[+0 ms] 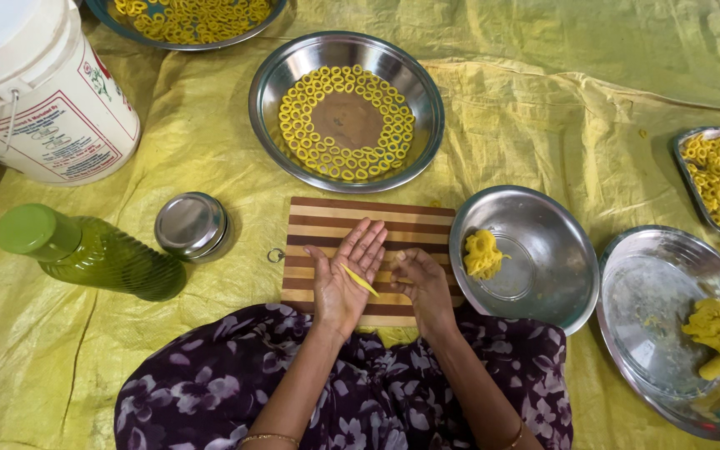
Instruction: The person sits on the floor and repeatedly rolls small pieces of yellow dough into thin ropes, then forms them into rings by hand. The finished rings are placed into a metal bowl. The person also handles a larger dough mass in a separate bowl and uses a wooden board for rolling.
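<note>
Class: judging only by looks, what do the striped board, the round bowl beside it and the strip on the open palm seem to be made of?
Striped board: wood, matte, with alternating dark and pale bands, probably glued strips. Round bowl: metal, likely stainless steel, going by its shiny grey reflections. Strip on the left hand: soft yellow dough, apparently, dull and thin.

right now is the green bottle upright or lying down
Lying down: the green bottle rests on its side on the yellow sheet, cap on.

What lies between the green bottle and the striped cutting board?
In the head view, a small round steel container with a lid sits on the yellow sheet between the green bottle and the striped cutting board.
</note>
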